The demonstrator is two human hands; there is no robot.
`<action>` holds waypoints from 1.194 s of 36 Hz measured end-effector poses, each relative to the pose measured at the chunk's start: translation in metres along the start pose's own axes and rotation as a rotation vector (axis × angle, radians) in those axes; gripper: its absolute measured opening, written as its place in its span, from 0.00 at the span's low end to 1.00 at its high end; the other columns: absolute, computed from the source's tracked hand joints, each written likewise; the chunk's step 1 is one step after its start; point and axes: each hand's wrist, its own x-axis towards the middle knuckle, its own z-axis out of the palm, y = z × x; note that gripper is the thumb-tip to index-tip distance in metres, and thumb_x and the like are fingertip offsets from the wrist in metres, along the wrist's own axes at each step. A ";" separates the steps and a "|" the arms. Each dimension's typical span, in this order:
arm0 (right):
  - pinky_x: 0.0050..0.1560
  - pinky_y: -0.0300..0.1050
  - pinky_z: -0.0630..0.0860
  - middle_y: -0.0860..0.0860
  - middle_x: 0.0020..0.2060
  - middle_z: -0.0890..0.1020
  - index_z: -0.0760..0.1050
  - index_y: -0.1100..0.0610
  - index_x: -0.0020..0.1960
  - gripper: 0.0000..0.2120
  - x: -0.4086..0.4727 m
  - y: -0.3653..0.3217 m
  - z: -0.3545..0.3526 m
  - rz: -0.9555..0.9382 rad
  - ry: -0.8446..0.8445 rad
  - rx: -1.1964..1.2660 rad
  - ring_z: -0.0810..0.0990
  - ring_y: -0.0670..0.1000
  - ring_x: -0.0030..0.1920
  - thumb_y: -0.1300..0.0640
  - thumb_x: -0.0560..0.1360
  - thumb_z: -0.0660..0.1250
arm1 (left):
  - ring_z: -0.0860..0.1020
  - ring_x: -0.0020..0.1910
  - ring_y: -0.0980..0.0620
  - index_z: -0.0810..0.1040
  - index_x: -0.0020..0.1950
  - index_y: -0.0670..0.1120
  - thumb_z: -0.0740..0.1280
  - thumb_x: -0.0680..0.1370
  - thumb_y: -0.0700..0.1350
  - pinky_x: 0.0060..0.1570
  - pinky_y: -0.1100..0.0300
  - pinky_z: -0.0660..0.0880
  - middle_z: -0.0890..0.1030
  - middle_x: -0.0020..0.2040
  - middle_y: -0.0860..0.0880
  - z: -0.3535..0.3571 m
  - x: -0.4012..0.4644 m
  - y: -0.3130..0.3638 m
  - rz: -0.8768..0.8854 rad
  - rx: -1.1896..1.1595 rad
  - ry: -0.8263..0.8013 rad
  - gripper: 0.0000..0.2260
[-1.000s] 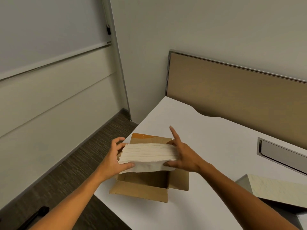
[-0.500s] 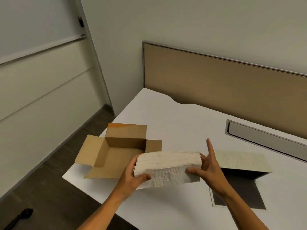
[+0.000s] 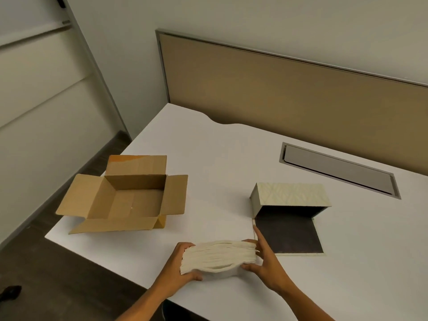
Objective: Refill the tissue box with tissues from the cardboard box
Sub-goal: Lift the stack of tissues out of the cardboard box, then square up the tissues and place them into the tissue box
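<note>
A thick stack of white tissues (image 3: 218,256) is held between both hands just above the white table's near edge. My left hand (image 3: 177,266) grips its left end, thumb under the front. My right hand (image 3: 264,258) presses on its right end with the index finger stretched out. The brown cardboard box (image 3: 126,198) stands on the left with all flaps spread and nothing visible inside. The cream patterned tissue box (image 3: 291,195) sits to the right of the stack, open, with its dark base panel (image 3: 289,235) folded out flat toward me.
A white table (image 3: 220,158) carries everything; its near edge runs just under the hands. A grey cable hatch (image 3: 338,170) is set in the tabletop at the back right. A tan divider panel (image 3: 289,93) closes the far side. Dark floor lies to the left.
Both hands carried the tissue stack out of the cardboard box, to the right and down toward the table's near edge. The cardboard box now shows as bare inside.
</note>
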 end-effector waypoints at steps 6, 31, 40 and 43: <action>0.65 0.31 0.68 0.35 0.67 0.70 0.47 0.32 0.76 0.48 0.004 0.015 0.004 -0.009 -0.051 -0.098 0.68 0.37 0.69 0.42 0.69 0.78 | 0.73 0.60 0.64 0.65 0.60 0.70 0.82 0.57 0.56 0.55 0.67 0.77 0.74 0.60 0.59 0.011 -0.001 -0.019 -0.010 0.056 0.052 0.38; 0.58 0.31 0.72 0.37 0.60 0.72 0.62 0.39 0.66 0.32 0.018 0.036 0.004 -0.073 -0.021 -0.228 0.66 0.41 0.64 0.51 0.71 0.78 | 0.60 0.64 0.56 0.54 0.61 0.74 0.80 0.59 0.60 0.64 0.55 0.69 0.61 0.61 0.62 0.016 0.007 -0.031 0.030 0.265 0.116 0.42; 0.62 0.44 0.75 0.42 0.59 0.73 0.65 0.48 0.65 0.29 0.021 0.041 0.000 -0.067 -0.090 -0.295 0.70 0.49 0.62 0.51 0.71 0.78 | 0.54 0.67 0.57 0.51 0.69 0.72 0.79 0.60 0.62 0.68 0.50 0.62 0.59 0.66 0.62 0.014 0.006 -0.033 0.011 0.287 0.072 0.47; 0.61 0.45 0.78 0.43 0.57 0.73 0.66 0.49 0.62 0.29 0.021 0.041 -0.003 -0.072 -0.091 -0.291 0.71 0.49 0.61 0.50 0.69 0.79 | 0.58 0.66 0.55 0.59 0.62 0.71 0.79 0.61 0.60 0.69 0.48 0.68 0.62 0.65 0.57 0.012 0.008 -0.029 0.029 0.298 0.071 0.38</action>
